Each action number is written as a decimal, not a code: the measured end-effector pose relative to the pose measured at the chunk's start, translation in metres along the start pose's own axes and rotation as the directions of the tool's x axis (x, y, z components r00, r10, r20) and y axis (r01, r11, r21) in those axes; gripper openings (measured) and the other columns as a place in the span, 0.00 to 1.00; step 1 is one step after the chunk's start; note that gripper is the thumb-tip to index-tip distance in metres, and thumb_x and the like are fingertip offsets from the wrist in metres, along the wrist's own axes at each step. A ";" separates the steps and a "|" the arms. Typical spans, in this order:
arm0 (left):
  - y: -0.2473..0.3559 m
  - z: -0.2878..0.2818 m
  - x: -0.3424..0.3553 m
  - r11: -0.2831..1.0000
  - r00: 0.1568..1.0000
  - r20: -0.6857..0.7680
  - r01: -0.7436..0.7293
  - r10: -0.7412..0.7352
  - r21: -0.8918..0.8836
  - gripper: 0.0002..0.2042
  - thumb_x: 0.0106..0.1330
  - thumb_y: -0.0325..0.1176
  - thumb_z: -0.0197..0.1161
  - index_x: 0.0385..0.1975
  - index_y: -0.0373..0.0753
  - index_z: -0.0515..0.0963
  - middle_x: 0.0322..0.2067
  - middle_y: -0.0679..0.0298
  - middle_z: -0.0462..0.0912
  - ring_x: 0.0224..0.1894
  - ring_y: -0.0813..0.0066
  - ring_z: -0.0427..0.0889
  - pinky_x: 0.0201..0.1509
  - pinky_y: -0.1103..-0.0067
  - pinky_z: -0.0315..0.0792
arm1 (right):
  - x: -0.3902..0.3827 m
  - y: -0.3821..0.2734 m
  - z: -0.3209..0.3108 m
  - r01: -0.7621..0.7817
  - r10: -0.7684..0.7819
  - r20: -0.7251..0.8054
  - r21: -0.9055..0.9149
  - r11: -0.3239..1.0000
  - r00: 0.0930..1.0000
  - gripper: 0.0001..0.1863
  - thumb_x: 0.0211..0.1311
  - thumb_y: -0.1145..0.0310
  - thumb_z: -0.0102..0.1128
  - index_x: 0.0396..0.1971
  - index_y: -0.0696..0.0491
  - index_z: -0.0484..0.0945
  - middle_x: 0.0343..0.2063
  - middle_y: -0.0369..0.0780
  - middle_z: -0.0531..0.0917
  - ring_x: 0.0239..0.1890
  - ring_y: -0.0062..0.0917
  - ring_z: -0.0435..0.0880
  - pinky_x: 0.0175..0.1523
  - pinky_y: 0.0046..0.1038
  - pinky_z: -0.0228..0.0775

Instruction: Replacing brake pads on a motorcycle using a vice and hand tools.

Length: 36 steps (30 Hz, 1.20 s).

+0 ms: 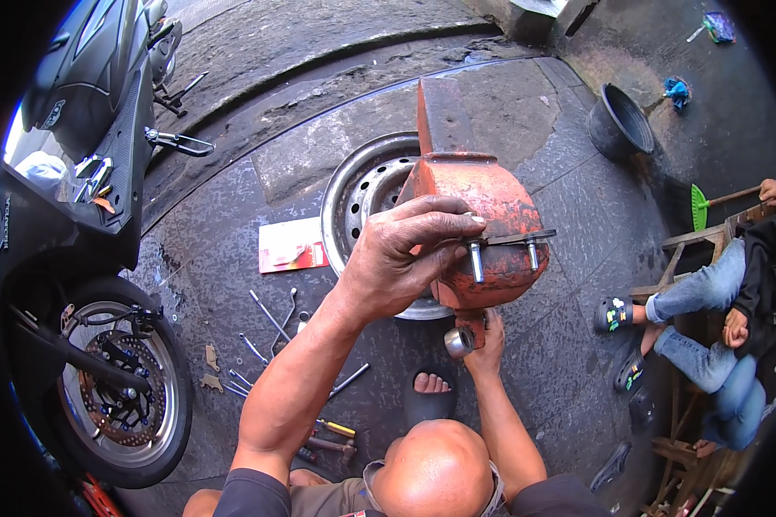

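1. Head view looks down on a big orange bench vise (483, 215) that stands on a silver car wheel rim (358, 194) on the dark stone ground.
2. The left hand (405, 258) is closed around a flat dark metal bracket (517, 238) with two silver bolts (477, 261) hanging down from it. The fingers pinch the left end of the bracket, right at the top of the vise.
3. The right hand (485, 345) is lower down, under the vise. It sits at the vise handle, by the shiny round knob (459, 341) on its end. I cannot tell if the fingers are wrapped tight around it or just touching.
4. The bracket looks small, hard and stiff. It likely feels light, so two or three fingers should be enough. The bolts might be loose and could wobble or drop out, so a hold near one bolt looks smart.
5. The vise looks very heavy and will not bend. Its paint is worn and may be greasy.
6. Long spanners (272, 319) and a yellow-handled screwdriver (336, 427) lie on the ground to the left. A motorbike front wheel (121, 392) with a brake disc is far left.
7. Another person (716, 319) in blue jeans sits on a wooden bench at the right, well apart.
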<state>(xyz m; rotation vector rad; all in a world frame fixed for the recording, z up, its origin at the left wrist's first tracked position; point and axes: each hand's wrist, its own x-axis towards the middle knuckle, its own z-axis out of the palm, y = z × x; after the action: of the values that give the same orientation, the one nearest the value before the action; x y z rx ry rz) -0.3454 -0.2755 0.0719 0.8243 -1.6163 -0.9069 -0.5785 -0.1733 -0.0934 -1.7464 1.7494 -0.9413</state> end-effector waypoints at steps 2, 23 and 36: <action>-0.002 0.000 -0.003 0.999 0.999 -0.024 0.025 -0.026 -0.042 0.16 0.57 0.18 0.68 0.46 0.40 0.85 0.47 0.57 0.84 0.51 0.67 0.84 0.54 0.73 0.77 | 0.000 -0.001 0.001 0.010 -0.010 0.000 0.004 1.000 1.000 0.24 0.52 0.64 0.73 0.47 0.57 0.78 0.43 0.47 0.82 0.49 0.46 0.77 0.55 0.42 0.66; -0.020 0.010 -0.010 0.985 0.993 -0.117 -0.040 0.020 -0.170 0.17 0.54 0.20 0.71 0.45 0.41 0.85 0.48 0.60 0.86 0.55 0.66 0.81 0.61 0.71 0.73 | 0.004 0.006 -0.013 -0.038 0.030 0.125 0.062 0.997 0.992 0.24 0.57 0.65 0.69 0.52 0.58 0.76 0.48 0.48 0.81 0.52 0.45 0.77 0.57 0.41 0.67; -0.024 0.009 -0.014 0.989 0.991 -0.127 -0.054 0.037 -0.135 0.17 0.54 0.21 0.71 0.45 0.42 0.85 0.48 0.60 0.86 0.54 0.66 0.81 0.61 0.71 0.73 | 0.008 0.003 -0.009 -0.015 0.011 0.085 0.052 0.999 0.996 0.20 0.56 0.68 0.67 0.49 0.55 0.77 0.44 0.46 0.82 0.49 0.45 0.79 0.55 0.39 0.68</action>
<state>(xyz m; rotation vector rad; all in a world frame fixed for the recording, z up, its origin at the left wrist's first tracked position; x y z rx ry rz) -0.3498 -0.2738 0.0433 0.7305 -1.4419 -0.9061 -0.5879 -0.1804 -0.0888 -1.7142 1.6662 -0.8868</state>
